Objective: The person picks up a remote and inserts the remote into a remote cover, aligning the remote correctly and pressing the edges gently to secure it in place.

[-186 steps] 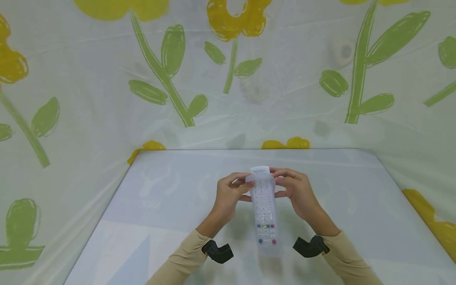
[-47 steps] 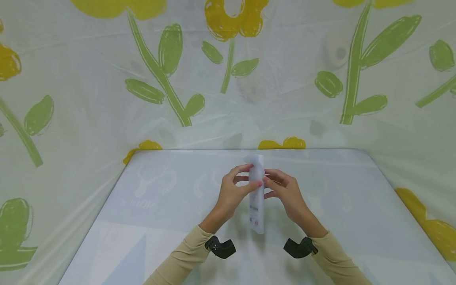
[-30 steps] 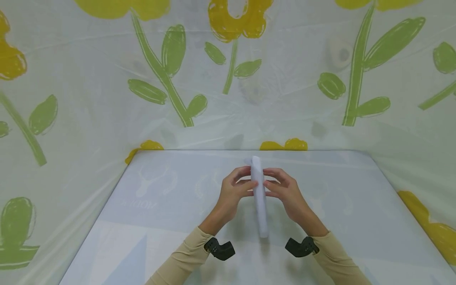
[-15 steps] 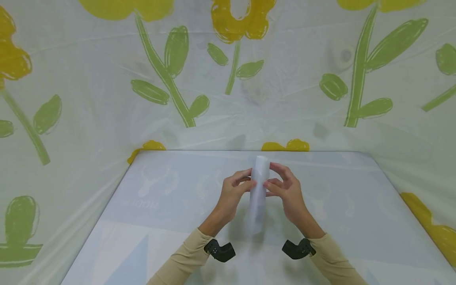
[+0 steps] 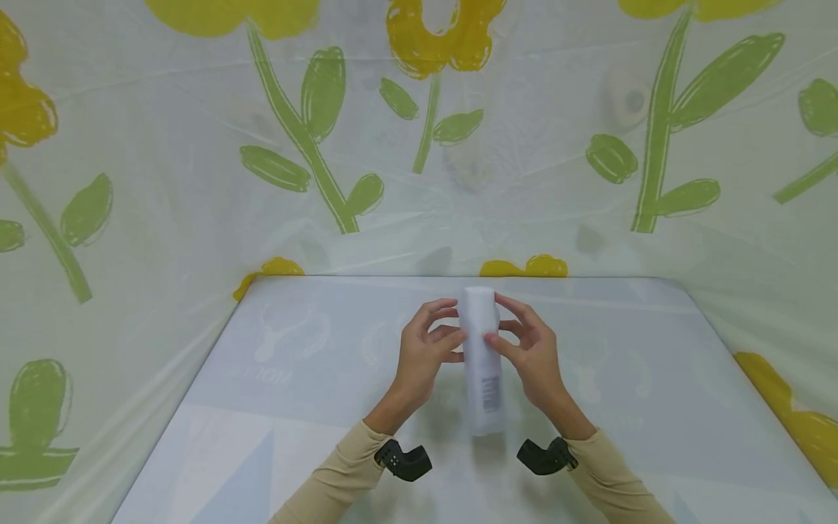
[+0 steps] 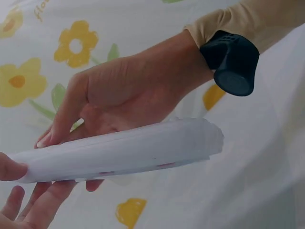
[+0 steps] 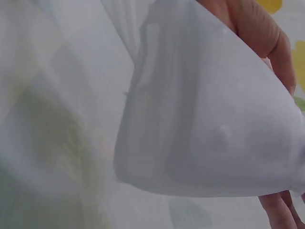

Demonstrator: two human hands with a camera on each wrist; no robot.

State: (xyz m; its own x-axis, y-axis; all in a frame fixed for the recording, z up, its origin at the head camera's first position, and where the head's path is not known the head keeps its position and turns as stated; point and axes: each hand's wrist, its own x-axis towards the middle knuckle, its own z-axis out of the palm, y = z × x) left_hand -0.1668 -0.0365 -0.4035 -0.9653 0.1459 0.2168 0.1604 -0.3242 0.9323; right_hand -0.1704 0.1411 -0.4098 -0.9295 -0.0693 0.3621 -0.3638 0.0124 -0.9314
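Note:
A white remote control (image 5: 480,356) in a cloudy plastic sleeve is held off the table, its long axis running away from me. Its plain back faces the head camera, with a grey printed label (image 5: 491,394) near the close end. My left hand (image 5: 417,353) pinches the left edge, thumb on the back and other fingers beside and beneath. My right hand (image 5: 535,354) pinches the right edge, thumb on the back, index finger at the far end. In the left wrist view, the right hand (image 6: 119,90) is behind the sleeved remote control (image 6: 143,148). Buttons are hidden.
A pale table (image 5: 314,393) with faint printed shapes lies under the hands. A white curtain (image 5: 524,182) with yellow flowers and green leaves hangs behind it and at the sides. Black wrist cameras (image 5: 404,461) sit on both beige sleeves.
Several seconds ago the button side faced up and the remote control's far end stuck out of the sleeve. It has since been turned over through its edge; now the labelled back shows.

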